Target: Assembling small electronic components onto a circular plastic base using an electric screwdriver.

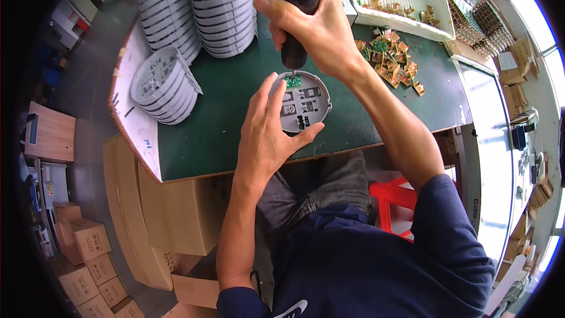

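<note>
My right hand [321,26] is wrapped round a black electric screwdriver [294,47], held upright with its bit pointing down. The bit meets a small green circuit board [292,81] at the far end of a round grey plastic housing [318,93]. That housing lies on the green table mat, its inside with slots and ribs facing up. On its left side rests my left hand [265,121], fingers and thumb spread round the rim and steadying it. Part of the housing's left edge is hidden behind those fingers.
Tall stacks of grey housings [222,12] stand at the back left, with a shorter stack [168,91] nearer. A pile of small circuit boards [391,59] lies right of my forearm. Behind it sits a white foam tray [412,23]. Cardboard boxes [176,212] are below the table's left edge.
</note>
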Demonstrator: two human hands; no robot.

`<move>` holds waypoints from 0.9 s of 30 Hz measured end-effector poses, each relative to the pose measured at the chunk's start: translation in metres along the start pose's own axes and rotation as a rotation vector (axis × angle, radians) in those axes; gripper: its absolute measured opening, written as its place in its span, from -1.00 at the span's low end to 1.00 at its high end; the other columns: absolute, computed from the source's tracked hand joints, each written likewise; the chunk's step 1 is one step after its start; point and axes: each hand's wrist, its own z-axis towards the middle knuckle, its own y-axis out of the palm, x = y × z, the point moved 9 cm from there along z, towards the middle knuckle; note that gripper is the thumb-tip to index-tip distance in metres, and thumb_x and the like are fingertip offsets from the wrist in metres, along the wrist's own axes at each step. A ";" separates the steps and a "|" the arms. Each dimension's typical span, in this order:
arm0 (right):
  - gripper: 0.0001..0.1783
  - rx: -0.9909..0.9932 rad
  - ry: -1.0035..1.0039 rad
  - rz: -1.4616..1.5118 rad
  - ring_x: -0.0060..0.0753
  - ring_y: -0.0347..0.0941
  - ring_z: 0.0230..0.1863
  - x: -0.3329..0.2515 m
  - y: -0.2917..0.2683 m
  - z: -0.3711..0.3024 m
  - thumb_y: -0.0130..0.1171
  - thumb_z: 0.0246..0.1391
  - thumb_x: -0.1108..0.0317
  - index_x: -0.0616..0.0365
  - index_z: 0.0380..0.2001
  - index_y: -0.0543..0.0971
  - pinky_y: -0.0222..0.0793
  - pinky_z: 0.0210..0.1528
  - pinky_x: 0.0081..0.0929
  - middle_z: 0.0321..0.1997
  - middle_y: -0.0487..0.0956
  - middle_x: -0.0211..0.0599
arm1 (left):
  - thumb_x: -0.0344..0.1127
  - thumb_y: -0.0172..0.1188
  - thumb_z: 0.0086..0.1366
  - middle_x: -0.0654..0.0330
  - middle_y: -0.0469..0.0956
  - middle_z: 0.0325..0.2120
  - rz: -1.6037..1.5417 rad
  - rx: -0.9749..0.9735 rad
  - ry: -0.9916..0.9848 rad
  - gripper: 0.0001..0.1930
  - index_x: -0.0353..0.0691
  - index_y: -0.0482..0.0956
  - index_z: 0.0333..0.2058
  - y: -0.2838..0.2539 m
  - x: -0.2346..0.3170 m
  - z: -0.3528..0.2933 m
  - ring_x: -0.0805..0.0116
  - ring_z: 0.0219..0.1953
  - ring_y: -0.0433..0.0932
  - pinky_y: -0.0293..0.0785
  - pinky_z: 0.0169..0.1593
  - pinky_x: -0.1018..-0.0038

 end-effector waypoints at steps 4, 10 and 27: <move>-0.39 -0.092 0.014 -0.074 -0.47 0.57 -0.38 -0.003 -0.006 0.010 0.33 0.27 0.04 0.33 0.12 0.44 0.50 -0.33 -0.49 -0.36 0.62 -0.28 | 0.16 0.51 0.08 -0.11 0.32 0.32 0.004 -0.015 -0.024 -0.04 -0.40 0.35 0.28 0.000 -0.001 -0.001 -0.07 0.34 0.34 0.35 0.35 0.15; -0.49 0.085 -0.191 -0.286 -0.53 0.61 -0.07 -0.011 -0.034 -0.004 0.38 0.23 0.14 0.28 0.04 0.49 0.53 -0.01 -0.46 -0.19 0.69 -0.20 | 0.00 0.61 -0.03 -0.12 0.32 0.32 -0.132 0.158 0.101 0.02 -0.33 0.30 0.33 -0.016 0.010 -0.009 -0.11 0.32 0.36 0.37 0.34 0.12; -0.48 0.675 0.731 -1.737 0.06 0.56 0.21 -0.066 -0.540 -0.409 0.10 0.39 -0.02 -0.10 0.31 0.49 0.48 0.16 -0.07 0.21 0.60 -0.01 | 0.09 0.60 -0.04 -0.18 0.38 0.29 0.418 -0.441 -0.254 -0.01 -0.33 0.38 0.27 -0.190 -0.097 0.084 -0.01 0.36 0.35 0.27 0.37 0.22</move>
